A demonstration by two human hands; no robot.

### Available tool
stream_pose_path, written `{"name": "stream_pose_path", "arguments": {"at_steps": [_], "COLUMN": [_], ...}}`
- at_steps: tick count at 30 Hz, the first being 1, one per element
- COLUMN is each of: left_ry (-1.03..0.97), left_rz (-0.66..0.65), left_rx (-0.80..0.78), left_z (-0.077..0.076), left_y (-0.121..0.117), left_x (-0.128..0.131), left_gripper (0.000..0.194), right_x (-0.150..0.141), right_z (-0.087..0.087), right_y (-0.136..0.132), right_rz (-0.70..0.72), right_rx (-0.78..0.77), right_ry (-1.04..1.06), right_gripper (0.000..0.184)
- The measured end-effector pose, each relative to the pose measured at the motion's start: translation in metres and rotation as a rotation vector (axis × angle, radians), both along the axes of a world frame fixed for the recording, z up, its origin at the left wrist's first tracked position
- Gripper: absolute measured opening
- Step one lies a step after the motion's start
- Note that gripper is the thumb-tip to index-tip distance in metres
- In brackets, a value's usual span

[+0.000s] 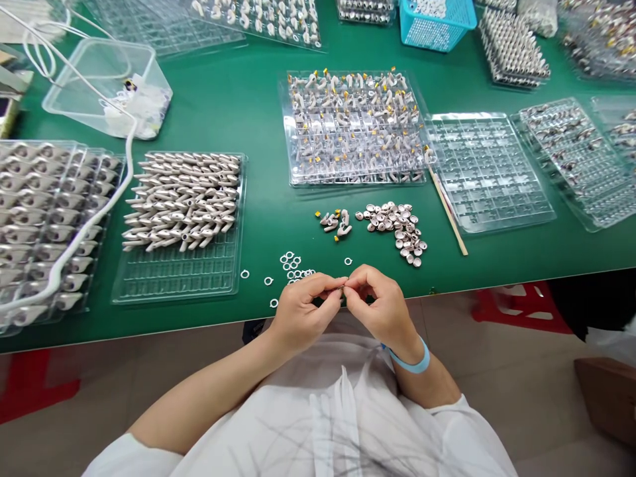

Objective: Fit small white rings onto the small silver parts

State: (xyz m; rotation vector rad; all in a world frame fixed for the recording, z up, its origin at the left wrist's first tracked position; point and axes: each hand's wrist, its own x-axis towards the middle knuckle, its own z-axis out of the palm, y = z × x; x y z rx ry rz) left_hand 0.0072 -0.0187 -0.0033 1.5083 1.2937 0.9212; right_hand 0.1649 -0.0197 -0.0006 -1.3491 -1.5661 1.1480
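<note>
At the table's front edge, my left hand [307, 310] and my right hand [380, 306] meet fingertip to fingertip. Both pinch something tiny that the fingers mostly cover; its kind cannot be made out. Beside my left hand lie several thin white rings [289, 259], some partly hidden behind it. One more white ring [348, 261] rests just beyond the fingertips. Farther out is a small group of curved beige parts with yellow tabs [342, 224]. To their right spreads a loose pile of small round beige caps [395, 222].
A clear tray of curved parts [355, 129] stands ahead, with a vacant clear tray [489, 169] and a thin wooden stick [450, 215] to its right. Leftward are a tray of pointed beige parts [183, 199], a white cable [94, 222] and a clear plastic box [106, 109]. A blue basket [436, 32] stands behind.
</note>
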Motion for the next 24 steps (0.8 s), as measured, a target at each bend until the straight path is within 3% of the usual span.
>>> {"name": "stream_pose_path", "arguments": {"at_steps": [3,9,14,19,24], "left_ry": [-0.033,-0.336,-0.497,-0.561,-0.52], "left_rz": [-0.001,0.108,0.18,0.174,0.172], "left_rx": [-0.058,-0.374,-0.434,-0.435,-0.42], "left_z": [0.0,0.01,0.015,0.011,0.011], "left_y": [0.003,0.012,0.017,0.015,0.016], "left_x": [-0.002,-0.001,0.005,0.011,0.012], "left_gripper": [0.019,0.019,0.018,0.017,0.017], "right_x": [-0.003,-0.001,-0.005,-0.009,-0.002], "right_z": [-0.003,0.001,-0.005,-0.018,-0.015], "right_y": [0.0,-0.001,-0.008,-0.01,-0.01], "right_rz": [-0.016,-0.065,-0.156,-0.231,-0.187], "right_rx": [0.098,0.214,0.347,0.527,0.533], "right_ry": [-0.075,-0.091,-0.193,-0.275,-0.219], "right_gripper": [0.01,0.005,0.031,0.025,0.033]}}
